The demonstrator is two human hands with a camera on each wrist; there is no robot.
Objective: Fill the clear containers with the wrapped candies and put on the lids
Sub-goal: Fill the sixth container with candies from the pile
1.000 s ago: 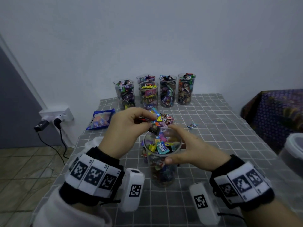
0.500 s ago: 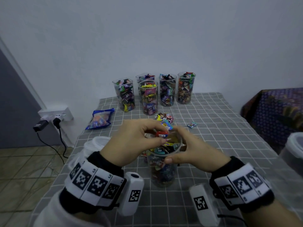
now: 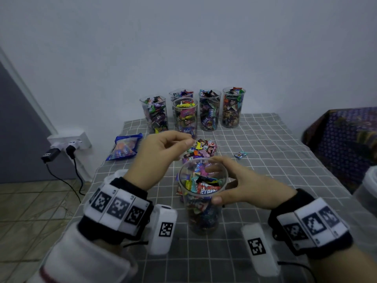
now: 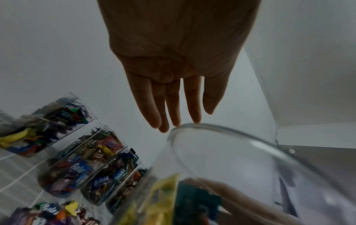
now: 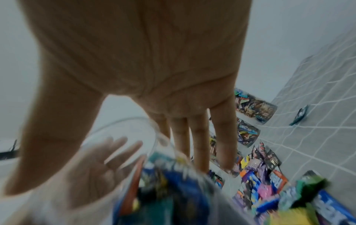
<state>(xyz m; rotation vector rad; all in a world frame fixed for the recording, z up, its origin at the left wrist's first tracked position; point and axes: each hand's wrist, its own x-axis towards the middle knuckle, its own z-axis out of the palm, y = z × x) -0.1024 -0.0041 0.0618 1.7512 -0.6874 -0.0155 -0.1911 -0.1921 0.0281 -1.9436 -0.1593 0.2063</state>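
A clear container (image 3: 204,209), nearly full of wrapped candies, stands on the grey checked tablecloth (image 3: 275,160) in front of me. My right hand (image 3: 215,180) grips it near the rim, thumb on the near side and fingers round the far side. My left hand (image 3: 183,144) hovers above and left of the rim, fingers straight and empty, as the left wrist view shows (image 4: 173,118). A loose pile of candies (image 3: 201,150) lies just behind the container. Several filled containers (image 3: 210,111) stand at the back by the wall, without lids.
A blue candy bag (image 3: 124,147) lies at the back left and one stray candy (image 3: 240,154) to the right of the pile. Something white (image 3: 116,174) sits at the table's left edge. A white tub (image 3: 369,180) and patterned cloth (image 3: 342,139) are on the right.
My left hand lowered the candies it held into the container, let them go, and has lifted away empty toward the pile. The right hand has kept its hold on the container.
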